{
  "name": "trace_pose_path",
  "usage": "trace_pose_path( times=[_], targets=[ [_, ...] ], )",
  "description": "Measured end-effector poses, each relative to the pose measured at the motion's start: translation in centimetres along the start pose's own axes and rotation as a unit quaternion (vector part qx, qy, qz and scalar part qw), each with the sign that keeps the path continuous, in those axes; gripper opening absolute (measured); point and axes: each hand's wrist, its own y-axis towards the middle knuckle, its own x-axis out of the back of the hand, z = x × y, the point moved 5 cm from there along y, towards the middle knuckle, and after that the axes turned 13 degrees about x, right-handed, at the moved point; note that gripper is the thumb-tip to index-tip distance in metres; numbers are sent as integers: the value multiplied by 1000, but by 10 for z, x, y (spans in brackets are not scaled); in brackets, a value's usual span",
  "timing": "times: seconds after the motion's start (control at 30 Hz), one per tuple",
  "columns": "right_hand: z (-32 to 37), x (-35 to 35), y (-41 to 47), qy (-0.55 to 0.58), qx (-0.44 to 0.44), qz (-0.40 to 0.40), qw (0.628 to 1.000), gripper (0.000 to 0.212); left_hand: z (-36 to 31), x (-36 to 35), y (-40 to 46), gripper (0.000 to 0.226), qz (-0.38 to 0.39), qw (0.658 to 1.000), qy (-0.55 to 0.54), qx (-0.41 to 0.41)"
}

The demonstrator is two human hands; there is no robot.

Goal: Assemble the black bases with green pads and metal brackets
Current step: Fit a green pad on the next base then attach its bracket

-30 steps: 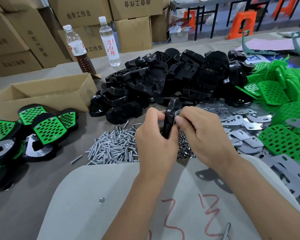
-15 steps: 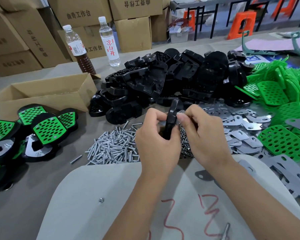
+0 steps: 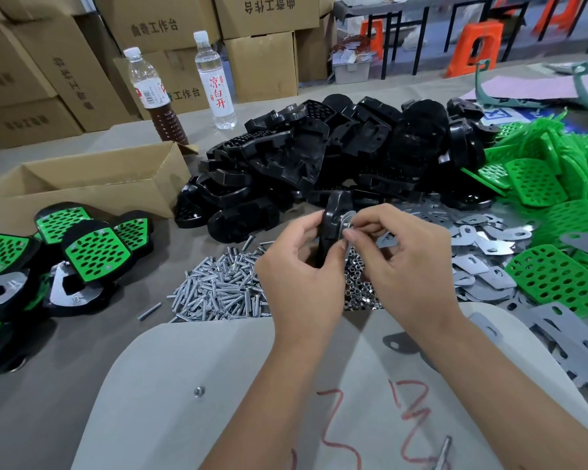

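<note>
My left hand (image 3: 299, 269) grips a black base (image 3: 331, 218) held on edge above the table's middle. A metal bracket (image 3: 348, 220) lies against the base's right face, and my right hand (image 3: 398, 256) pinches a small metal part at that bracket with thumb and forefinger. Behind the hands is a big heap of black bases (image 3: 336, 157). Green pads (image 3: 550, 198) are piled at the right, loose metal brackets (image 3: 482, 239) lie in front of them. Screws (image 3: 218, 286) and nuts (image 3: 357, 293) lie in piles under the hands.
Finished bases with green pads (image 3: 95, 252) are stacked at the left, by an open cardboard box (image 3: 92, 184). Two bottles (image 3: 214, 79) stand behind. A grey board (image 3: 218, 385) with red marks lies near me, with a loose nut (image 3: 199, 391) and a screw (image 3: 443, 452) on it.
Both hands lifted the base slightly. My right hand's fingers shifted at the bracket and my left hand's fingers loosened around the base's edge.
</note>
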Motion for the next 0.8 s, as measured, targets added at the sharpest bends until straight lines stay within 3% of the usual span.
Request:
trace_pose_path(
  times=[0.53, 0.8],
  targets=[
    [2, 1, 0, -50, 43, -9, 998, 4, 1, 1, -2, 38, 2, 999, -46, 19],
    [3, 2, 2, -15, 29, -12, 999, 9, 2, 0, -4, 37, 11, 998, -63, 14]
  ],
)
